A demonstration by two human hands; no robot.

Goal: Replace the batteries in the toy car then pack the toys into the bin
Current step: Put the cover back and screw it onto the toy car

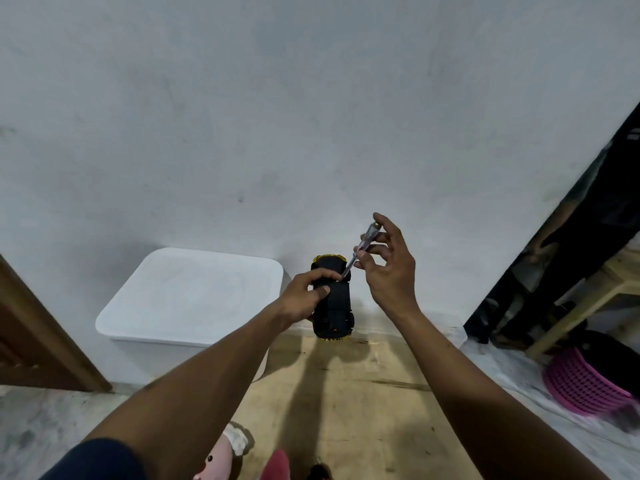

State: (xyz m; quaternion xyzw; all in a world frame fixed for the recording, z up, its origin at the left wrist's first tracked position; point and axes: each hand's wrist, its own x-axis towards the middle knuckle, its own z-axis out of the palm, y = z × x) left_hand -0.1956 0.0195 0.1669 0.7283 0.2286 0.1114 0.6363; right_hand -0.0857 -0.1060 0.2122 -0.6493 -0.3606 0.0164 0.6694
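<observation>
I hold a black toy car with yellow trim upside down in the air, its underside facing me. My left hand grips the car from its left side, thumb across the underside. My right hand pinches a screwdriver with a clear handle, tilted, its tip resting on the car's underside near the front. A white bin with its lid on stands on the floor to the left of the car. A doll lies at the bottom edge of the frame.
A grey wall fills the background. A wooden board lies on the floor under my arms. A pink basket and a wooden frame sit at the right. A brown door edge is at the left.
</observation>
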